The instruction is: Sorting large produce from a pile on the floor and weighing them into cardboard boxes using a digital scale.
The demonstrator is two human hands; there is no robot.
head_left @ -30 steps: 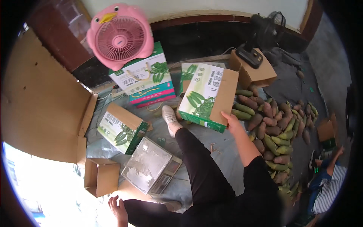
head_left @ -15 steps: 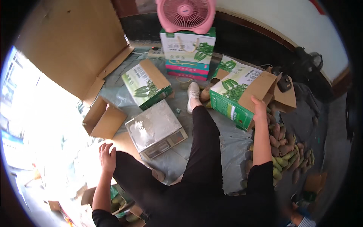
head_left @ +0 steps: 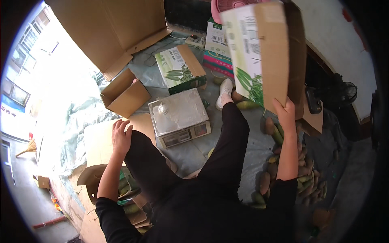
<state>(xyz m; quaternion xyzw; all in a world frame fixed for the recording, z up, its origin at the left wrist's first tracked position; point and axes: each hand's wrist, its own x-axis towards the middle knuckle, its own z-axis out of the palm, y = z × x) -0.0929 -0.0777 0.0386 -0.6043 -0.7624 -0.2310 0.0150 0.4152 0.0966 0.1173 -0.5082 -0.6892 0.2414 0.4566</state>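
Note:
My right hand (head_left: 285, 113) grips the brown flap edge of a white-and-green printed carton (head_left: 244, 56). The carton is raised and tilted, its flaps apart; its inside is hidden from me. Resting at my left knee, my left hand (head_left: 121, 137) holds nothing, its fingers stretched out. Between my legs and the boxes stands a weighing scale (head_left: 178, 111) with a bare, scuffed metal plate. On the sheet below my right forearm lie long green and brown root vegetables (head_left: 264, 183), several in a heap.
Another printed carton (head_left: 178, 67) lies behind the scale, beside an open brown box (head_left: 125, 94). A large cardboard sheet (head_left: 109, 28) leans at the back left. A pink fan (head_left: 231, 5) and a small black fan (head_left: 342, 93) stand beyond. Another opened box with vegetables (head_left: 131, 208) sits below my left forearm.
My right hand has lifted the printed carton off the sheet and tipped it upward. My left hand stays at my knee. The whole view has shifted.

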